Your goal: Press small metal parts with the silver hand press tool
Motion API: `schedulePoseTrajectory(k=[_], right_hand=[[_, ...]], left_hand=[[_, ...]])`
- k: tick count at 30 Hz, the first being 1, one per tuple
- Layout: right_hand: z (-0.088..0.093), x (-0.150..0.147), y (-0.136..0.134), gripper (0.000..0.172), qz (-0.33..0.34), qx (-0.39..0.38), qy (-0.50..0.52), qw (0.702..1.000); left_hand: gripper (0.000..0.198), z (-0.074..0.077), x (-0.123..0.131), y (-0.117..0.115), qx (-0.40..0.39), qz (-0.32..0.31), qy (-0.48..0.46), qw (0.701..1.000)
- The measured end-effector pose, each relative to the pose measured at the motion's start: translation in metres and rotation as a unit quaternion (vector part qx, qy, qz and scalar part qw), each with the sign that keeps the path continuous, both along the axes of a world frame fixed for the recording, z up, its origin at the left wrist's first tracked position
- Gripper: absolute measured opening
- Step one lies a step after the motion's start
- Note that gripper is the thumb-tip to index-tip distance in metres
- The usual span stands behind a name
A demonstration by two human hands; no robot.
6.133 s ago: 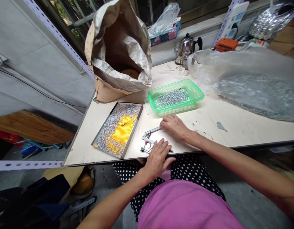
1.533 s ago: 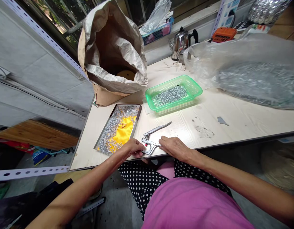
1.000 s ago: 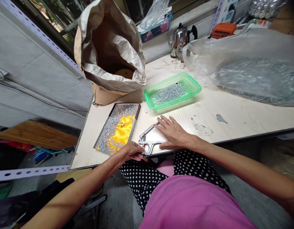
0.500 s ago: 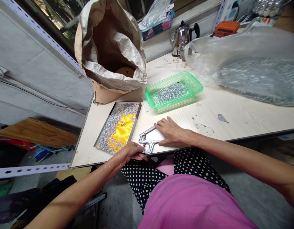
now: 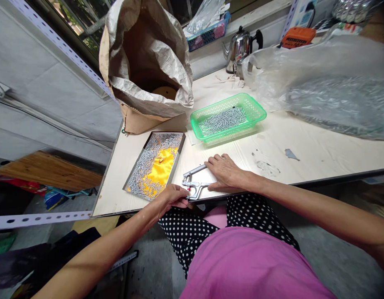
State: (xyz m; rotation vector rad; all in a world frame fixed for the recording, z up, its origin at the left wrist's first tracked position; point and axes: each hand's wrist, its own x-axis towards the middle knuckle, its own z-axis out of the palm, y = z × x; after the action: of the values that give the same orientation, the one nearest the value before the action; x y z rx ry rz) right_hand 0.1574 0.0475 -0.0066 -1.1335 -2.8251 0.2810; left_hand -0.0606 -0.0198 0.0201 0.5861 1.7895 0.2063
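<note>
At the front edge of the pale table (image 5: 310, 155), a pair of pliers (image 5: 195, 184) lies on its side between the two hands. It looks like metal, so I'd judge it stiff, fairly solid for its size and hard to damage, perhaps a little slick; the spring (image 5: 189, 177) near its head should push back against a squeeze. The two handles are the place to hold it, well away from the red tip (easy to nip a finger there). The right hand (image 5: 225, 171) has them already, fingers curled over the upper handle, thumb by the lower. The left hand (image 5: 173, 195) has its fingertips drawn together at the head, but I cannot tell whether they pinch anything.

The tabletop is flat, with worn, stained patches. Just left of the pliers sits a shallow tray (image 5: 176, 161) of small silvery pieces over yellow cloth (image 5: 162, 166); beyond is a green basket (image 5: 232, 130) of similar bits. A big paper sack (image 5: 139, 118), a kettle (image 5: 238, 45) and a bulging plastic bag (image 5: 329, 91) stand farther back, below a barred window (image 5: 89, 27).
</note>
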Motion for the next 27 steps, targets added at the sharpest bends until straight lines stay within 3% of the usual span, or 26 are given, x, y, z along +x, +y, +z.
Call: schedulePoseTrajectory(k=[5, 10, 16, 19, 21, 23, 25, 27], right_hand=[[-0.001, 0.007, -0.001, 0.085, 0.006, 0.003, 0.019, 1.0], [-0.006, 0.008, -0.002, 0.089, 0.006, 0.008, 0.044, 0.999], [-0.006, 0.004, -0.006, 0.073, 0.012, 0.004, 0.044, 0.999], [-0.006, 0.003, -0.01, 0.066, 0.014, -0.001, 0.06, 0.998], [-0.007, 0.003, -0.012, 0.063, 0.02, -0.006, 0.068, 0.997], [-0.007, 0.003, -0.015, 0.063, 0.027, -0.011, 0.076, 0.997], [-0.007, 0.004, -0.017, 0.065, 0.031, -0.011, 0.083, 0.996], [-0.007, 0.003, -0.018, 0.065, 0.032, -0.004, 0.083, 0.996]], left_hand=[[0.016, 0.003, 0.001, -0.002, 0.012, 0.003, -0.013, 1.0], [0.017, 0.004, 0.001, -0.002, 0.013, 0.01, -0.015, 1.0], [0.021, 0.002, 0.0, -0.003, 0.009, 0.002, -0.011, 1.0], [0.023, 0.002, -0.001, -0.011, 0.056, -0.074, 0.045, 0.995], [0.021, 0.002, 0.001, -0.017, 0.178, -0.184, 0.162, 0.953], [0.018, 0.001, 0.004, -0.019, 0.314, -0.296, 0.278, 0.858], [0.023, -0.001, 0.01, -0.014, 0.394, -0.378, 0.324, 0.772], [0.041, -0.004, 0.018, -0.002, 0.426, -0.436, 0.311, 0.729]])
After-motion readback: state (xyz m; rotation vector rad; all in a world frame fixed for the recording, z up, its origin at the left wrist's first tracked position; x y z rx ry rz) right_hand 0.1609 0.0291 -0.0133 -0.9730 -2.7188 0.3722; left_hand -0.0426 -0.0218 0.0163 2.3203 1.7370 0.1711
